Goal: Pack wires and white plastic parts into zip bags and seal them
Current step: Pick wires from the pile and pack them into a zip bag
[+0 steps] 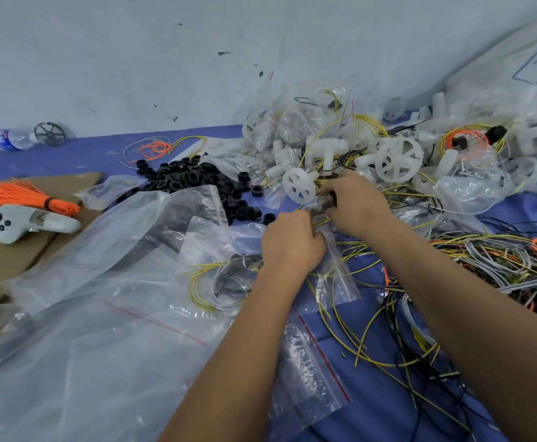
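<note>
Two bare forearms fill the foreground, reaching up over an empty zip bag (311, 374) with a red seal line, lying flat on the blue table cover (372, 409). Left hand (292, 242), fingers curled and gripping the crumpled mouth of a small zip bag (337, 275) that trails down below its knuckles. Right hand (354, 204), just beyond the left fingertips, fingers bent and pinching what looks like a dark piece with yellow wires (319, 220) at that bag's opening; exactly what sits between the fingertips I can't tell, it's blurred.

Looks like the loading step. To do it well, the left hand should hold the mouth wide and steady while the right feeds the wire coil in whole, no loops straggling over the seal, or the zip won't close cleanly.

Just past the right fingertips sits a white plastic wheel (299, 185), with a heap of white plastic parts (397, 156) behind it. Loose wires (499, 266) tangle off to the right of the right wrist. Left of the left fingers: large clear bags (101, 282), black rings (193, 178), an orange wire bundle (28, 194) and a white controller (34, 221) on cardboard (5, 250). A scuffed pale wall (133, 59) backs it all, a water bottle (13, 138) lying at its foot
</note>
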Available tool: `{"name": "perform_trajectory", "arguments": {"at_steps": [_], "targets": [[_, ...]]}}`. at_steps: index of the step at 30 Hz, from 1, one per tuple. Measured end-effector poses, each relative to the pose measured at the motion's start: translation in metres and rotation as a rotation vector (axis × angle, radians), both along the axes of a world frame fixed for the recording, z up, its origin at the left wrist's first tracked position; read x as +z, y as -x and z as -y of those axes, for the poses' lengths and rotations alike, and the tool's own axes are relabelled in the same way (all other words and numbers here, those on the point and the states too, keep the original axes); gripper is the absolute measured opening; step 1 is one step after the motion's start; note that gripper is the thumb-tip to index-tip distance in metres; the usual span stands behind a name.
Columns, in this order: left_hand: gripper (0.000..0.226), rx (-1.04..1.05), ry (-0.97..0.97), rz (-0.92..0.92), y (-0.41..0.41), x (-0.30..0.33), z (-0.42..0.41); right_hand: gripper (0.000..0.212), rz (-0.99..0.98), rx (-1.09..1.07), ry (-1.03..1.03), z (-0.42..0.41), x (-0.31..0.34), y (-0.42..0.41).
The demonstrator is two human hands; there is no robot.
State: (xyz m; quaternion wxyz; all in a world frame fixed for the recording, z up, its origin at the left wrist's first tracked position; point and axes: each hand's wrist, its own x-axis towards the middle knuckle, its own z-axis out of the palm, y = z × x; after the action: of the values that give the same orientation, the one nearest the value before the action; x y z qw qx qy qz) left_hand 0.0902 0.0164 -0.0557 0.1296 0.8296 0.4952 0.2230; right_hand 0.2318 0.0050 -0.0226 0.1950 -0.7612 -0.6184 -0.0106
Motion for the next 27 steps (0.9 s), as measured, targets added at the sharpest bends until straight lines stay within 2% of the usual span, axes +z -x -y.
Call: {"name": "perform_trajectory", "arguments": {"at_steps": [3,8,11,13,17,19,21,23,24,27], "targets": [[0.020,0.042,0.004,0.005,0.000,0.000,0.000,0.035,0.007,-0.002,0.048,0.002,0.000,0.005],[0.022,0.054,0.033,0.055,0.001,0.001,0.002,0.009,0.021,-0.034,0.040,0.001,0.003,0.009],[0.026,0.037,0.059,0.096,0.004,0.003,0.001,0.010,-0.020,-0.030,0.071,0.001,0.010,0.008],[0.029,-0.006,0.071,0.120,0.004,0.003,0.000,0.011,-0.089,-0.058,0.014,0.002,0.016,0.008],[0.033,-0.069,0.075,0.129,0.005,0.001,-0.005,0.008,-0.219,-0.168,-0.278,0.012,0.027,0.007],[0.035,-0.081,0.071,0.136,0.005,-0.001,-0.006,0.010,-0.463,-0.175,-0.424,0.023,0.032,0.009],[0.034,-0.105,0.067,0.146,0.007,-0.001,-0.006,0.009,-0.936,-0.164,-0.517,0.040,0.035,0.018],[0.018,-0.176,0.073,0.170,0.009,0.001,-0.005,0.011,-1.410,-0.118,-0.534,0.057,0.031,0.025],[0.011,-0.223,0.083,0.188,0.011,0.003,-0.005,0.007,-1.537,-0.094,-0.518,0.066,0.026,0.026],[0.038,-0.386,0.116,0.150,0.013,0.010,-0.005,0.010,-1.682,-0.063,-0.480,0.082,0.008,0.022]]}}
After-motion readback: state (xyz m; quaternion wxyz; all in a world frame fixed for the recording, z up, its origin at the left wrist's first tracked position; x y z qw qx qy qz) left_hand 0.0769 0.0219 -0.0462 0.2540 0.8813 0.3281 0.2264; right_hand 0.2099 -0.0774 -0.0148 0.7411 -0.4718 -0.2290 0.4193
